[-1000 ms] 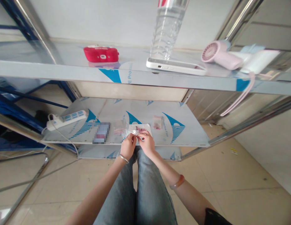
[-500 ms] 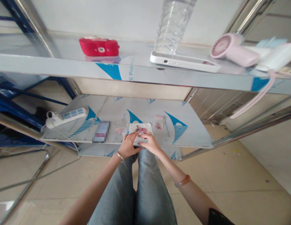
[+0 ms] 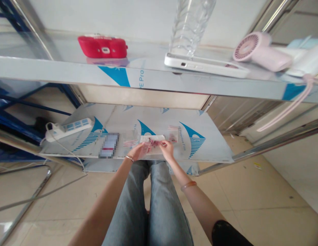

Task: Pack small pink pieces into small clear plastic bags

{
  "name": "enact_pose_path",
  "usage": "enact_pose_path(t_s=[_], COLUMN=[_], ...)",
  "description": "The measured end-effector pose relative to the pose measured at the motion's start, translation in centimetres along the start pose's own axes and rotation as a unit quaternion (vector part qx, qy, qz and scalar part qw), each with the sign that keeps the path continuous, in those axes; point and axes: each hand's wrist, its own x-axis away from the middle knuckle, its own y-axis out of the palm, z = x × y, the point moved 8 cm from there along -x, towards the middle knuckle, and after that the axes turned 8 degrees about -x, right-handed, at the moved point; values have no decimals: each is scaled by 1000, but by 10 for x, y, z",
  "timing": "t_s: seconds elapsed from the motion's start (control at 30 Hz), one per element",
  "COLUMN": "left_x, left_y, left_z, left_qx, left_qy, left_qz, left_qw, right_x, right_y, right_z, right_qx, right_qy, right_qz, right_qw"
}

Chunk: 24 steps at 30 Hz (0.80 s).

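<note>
Over the front edge of the lower shelf, my left hand [image 3: 137, 152] is closed on what looks like a small clear plastic bag [image 3: 146, 147]. Facing it, my right hand [image 3: 168, 149] pinches the right end of a dark pink, bead-like cluster [image 3: 154, 142], too small to make out exactly. The cluster lies between both hands, above a white sheet or pad [image 3: 146, 138]. To the left is a clear bag with pinkish strips [image 3: 130, 142]; behind my right hand lies another small clear bag with reddish contents [image 3: 173, 136].
A phone [image 3: 109, 145] and a white power strip [image 3: 71, 128] lie on the lower shelf's left side. The upper shelf [image 3: 159, 80] juts out above, holding a red case [image 3: 102, 47], a plastic bottle [image 3: 188, 29], a white phone [image 3: 205, 66] and a pink handheld fan [image 3: 263, 51].
My hands have moved apart from over the white pad. The left now holds the clear bag, and the right pinches the pink cluster's end. The view has shifted slightly.
</note>
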Motion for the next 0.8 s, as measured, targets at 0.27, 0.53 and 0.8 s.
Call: enact_pose_path(t_s=[0.27,0.53,0.8], left_x=[-19,-17,-17], left_y=[-21,-17,-13], left_z=[-32,-30,-31], left_qx=[253,253,211], left_qy=[-54,-78,-79], left_qz=[-74,-67,-45], left_qw=[963,962,973], right_x=[17,27,-10], right_y=[27,23,22], right_z=[18,14,-38], right_qx=[204,180,-29], right_qy=[3,-26,-68], right_qz=[-4,54,44], right_qw=[979,982,996])
